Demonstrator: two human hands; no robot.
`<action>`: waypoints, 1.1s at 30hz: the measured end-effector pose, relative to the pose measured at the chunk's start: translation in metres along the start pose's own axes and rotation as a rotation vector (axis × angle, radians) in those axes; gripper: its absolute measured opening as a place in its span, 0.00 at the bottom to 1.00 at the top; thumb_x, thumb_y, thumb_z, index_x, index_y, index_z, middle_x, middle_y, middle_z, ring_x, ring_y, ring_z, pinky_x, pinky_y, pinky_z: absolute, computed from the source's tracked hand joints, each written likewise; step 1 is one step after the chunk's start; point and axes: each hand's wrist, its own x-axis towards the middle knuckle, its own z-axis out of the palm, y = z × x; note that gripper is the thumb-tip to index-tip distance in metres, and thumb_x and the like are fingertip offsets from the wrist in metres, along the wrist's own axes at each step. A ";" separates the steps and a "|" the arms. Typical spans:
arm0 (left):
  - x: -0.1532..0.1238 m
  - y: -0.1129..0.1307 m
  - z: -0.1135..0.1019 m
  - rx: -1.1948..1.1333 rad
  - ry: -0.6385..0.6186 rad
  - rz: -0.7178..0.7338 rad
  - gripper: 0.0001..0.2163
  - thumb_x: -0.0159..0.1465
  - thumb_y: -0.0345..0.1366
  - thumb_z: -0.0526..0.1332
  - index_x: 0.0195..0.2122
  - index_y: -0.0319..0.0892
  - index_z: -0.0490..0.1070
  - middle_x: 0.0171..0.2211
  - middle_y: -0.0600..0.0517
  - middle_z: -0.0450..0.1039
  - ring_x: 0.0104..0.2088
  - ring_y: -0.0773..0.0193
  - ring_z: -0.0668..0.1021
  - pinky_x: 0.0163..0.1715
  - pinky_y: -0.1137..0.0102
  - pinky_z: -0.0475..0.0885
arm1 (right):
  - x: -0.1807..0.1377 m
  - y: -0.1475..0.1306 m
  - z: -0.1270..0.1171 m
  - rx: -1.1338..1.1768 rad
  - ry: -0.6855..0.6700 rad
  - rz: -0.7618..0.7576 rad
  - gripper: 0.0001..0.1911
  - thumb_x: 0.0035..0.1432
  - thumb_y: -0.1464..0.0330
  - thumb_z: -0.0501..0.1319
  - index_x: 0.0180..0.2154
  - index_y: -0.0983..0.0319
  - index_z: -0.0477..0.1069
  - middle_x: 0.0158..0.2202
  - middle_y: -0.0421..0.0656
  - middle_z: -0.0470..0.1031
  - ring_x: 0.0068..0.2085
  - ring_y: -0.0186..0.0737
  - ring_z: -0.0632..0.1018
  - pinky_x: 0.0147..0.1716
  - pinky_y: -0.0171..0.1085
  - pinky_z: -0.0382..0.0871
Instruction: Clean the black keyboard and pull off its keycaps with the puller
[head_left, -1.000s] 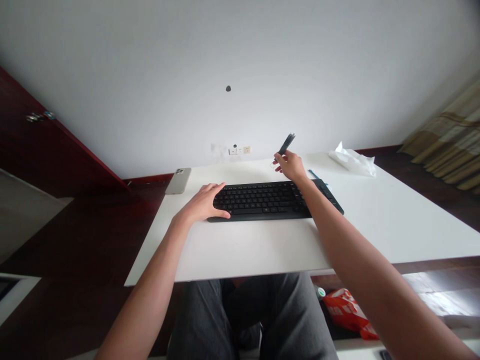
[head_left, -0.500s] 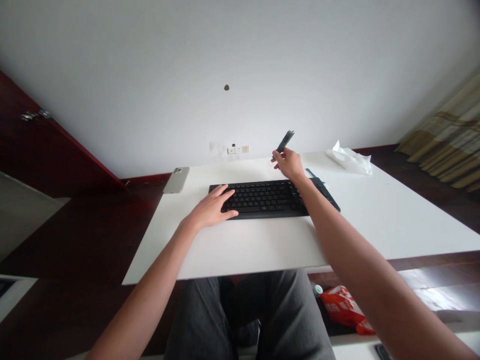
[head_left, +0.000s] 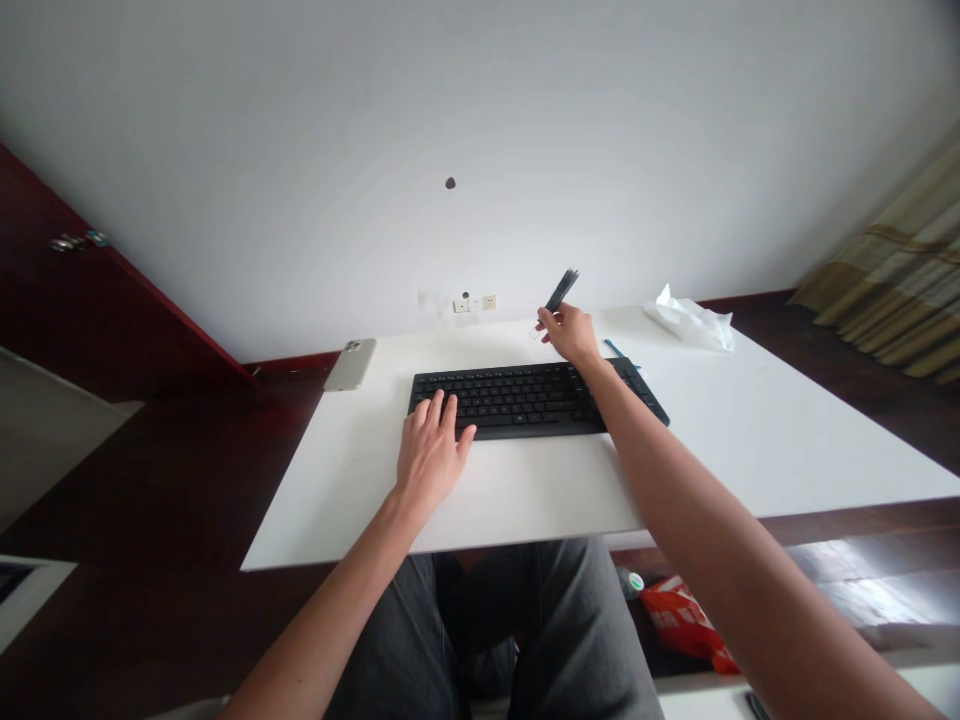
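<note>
A black keyboard [head_left: 517, 400] lies on the white table, its right part crossed by my right forearm. My left hand [head_left: 431, 445] rests open on its left end, fingertips on the keys and thumb at the front edge. Above the table, behind the keyboard, my right hand [head_left: 568, 328] is closed around a dark, slim pen-like tool [head_left: 562, 288]. The tool slants up to the right, and its upper end looks split. A thin pale loop [head_left: 535, 330] shows below my fingers; its exact kind is unclear.
A pale phone [head_left: 350, 364] lies at the table's [head_left: 315, 480] back left. Crumpled white plastic [head_left: 691, 320] sits at the back right. Behind the keyboard is a thin blue stick [head_left: 613, 348], partly hidden. Below the table are a red bag [head_left: 686, 620] and a bottle [head_left: 631, 582].
My left hand has drawn back toward me, and its fingers now point forward over the keys instead of across them. My right hand still holds the tool in nearly the same place.
</note>
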 end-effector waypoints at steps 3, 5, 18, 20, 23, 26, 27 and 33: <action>-0.002 0.002 0.001 0.011 -0.017 0.008 0.29 0.73 0.52 0.47 0.70 0.43 0.60 0.71 0.40 0.58 0.69 0.37 0.62 0.66 0.42 0.57 | -0.001 -0.002 0.000 0.001 -0.002 -0.005 0.13 0.67 0.61 0.57 0.35 0.61 0.73 0.33 0.45 0.84 0.25 0.38 0.80 0.36 0.38 0.75; -0.003 0.002 0.001 0.017 -0.029 0.021 0.28 0.73 0.51 0.47 0.69 0.42 0.61 0.71 0.39 0.57 0.69 0.37 0.62 0.66 0.43 0.57 | -0.001 -0.003 0.000 0.001 -0.001 -0.009 0.13 0.67 0.61 0.57 0.34 0.61 0.73 0.33 0.45 0.84 0.25 0.38 0.80 0.36 0.38 0.75; 0.001 0.004 -0.003 0.073 0.036 0.054 0.27 0.71 0.53 0.53 0.64 0.42 0.64 0.66 0.37 0.65 0.63 0.38 0.68 0.61 0.45 0.64 | -0.003 -0.010 -0.002 0.032 0.003 -0.062 0.13 0.67 0.60 0.58 0.34 0.61 0.73 0.32 0.44 0.83 0.25 0.38 0.80 0.32 0.37 0.72; 0.002 0.006 -0.003 0.122 0.063 0.080 0.24 0.71 0.51 0.54 0.61 0.41 0.67 0.64 0.37 0.67 0.63 0.39 0.69 0.61 0.46 0.65 | -0.003 -0.011 -0.002 0.029 0.009 -0.062 0.12 0.67 0.61 0.58 0.34 0.61 0.73 0.32 0.43 0.83 0.25 0.37 0.80 0.33 0.37 0.72; 0.004 0.008 -0.002 0.162 0.104 0.113 0.21 0.72 0.47 0.55 0.58 0.37 0.68 0.64 0.35 0.67 0.62 0.41 0.70 0.61 0.48 0.66 | -0.002 -0.012 -0.003 0.023 0.010 -0.061 0.12 0.67 0.62 0.58 0.34 0.62 0.73 0.31 0.43 0.83 0.25 0.37 0.80 0.34 0.37 0.73; 0.002 0.010 0.001 0.160 0.121 0.131 0.22 0.72 0.46 0.56 0.61 0.36 0.65 0.62 0.35 0.69 0.59 0.43 0.72 0.59 0.50 0.68 | -0.003 -0.013 -0.003 0.016 0.007 -0.057 0.12 0.67 0.62 0.59 0.34 0.62 0.73 0.31 0.43 0.83 0.26 0.37 0.80 0.34 0.36 0.72; 0.001 0.010 0.002 0.157 0.124 0.136 0.22 0.72 0.46 0.56 0.61 0.37 0.65 0.62 0.36 0.69 0.59 0.44 0.72 0.59 0.50 0.68 | -0.003 -0.013 -0.003 0.014 0.009 -0.055 0.12 0.67 0.62 0.59 0.34 0.62 0.74 0.31 0.43 0.83 0.26 0.37 0.80 0.33 0.36 0.72; 0.011 0.005 -0.006 0.206 0.096 0.071 0.20 0.71 0.48 0.57 0.55 0.38 0.71 0.57 0.37 0.72 0.56 0.43 0.74 0.56 0.49 0.71 | -0.003 -0.012 0.001 -0.001 0.004 -0.045 0.12 0.66 0.62 0.59 0.34 0.61 0.74 0.32 0.43 0.83 0.26 0.37 0.80 0.34 0.36 0.72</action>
